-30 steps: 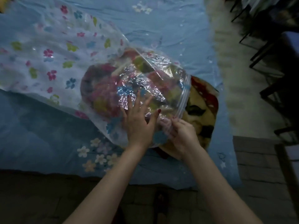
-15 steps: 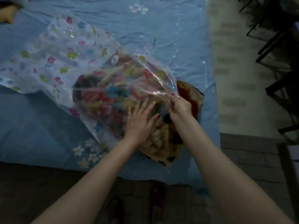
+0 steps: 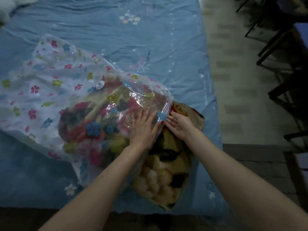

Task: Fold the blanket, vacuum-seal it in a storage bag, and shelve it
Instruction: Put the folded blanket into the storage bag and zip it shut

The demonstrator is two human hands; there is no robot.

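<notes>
We press left hand (image 3: 143, 125) flat on storage bag (image 3: 70, 97); right hand (image 3: 180, 125), fingers straight, shoves blanket (image 3: 168, 165). Bunching risks jamming the opening.

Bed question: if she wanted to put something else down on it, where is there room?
The widest bare stretch of blue sheet lies beyond the storage bag, toward the far edge. Another patch sits near the front left corner, below the bag. It is crowded in the middle and right, where the blanket, left hand and right hand are.

Dim bluish light, soft blur (edges worst), glare on plastic (image 3: 133, 95).
</notes>
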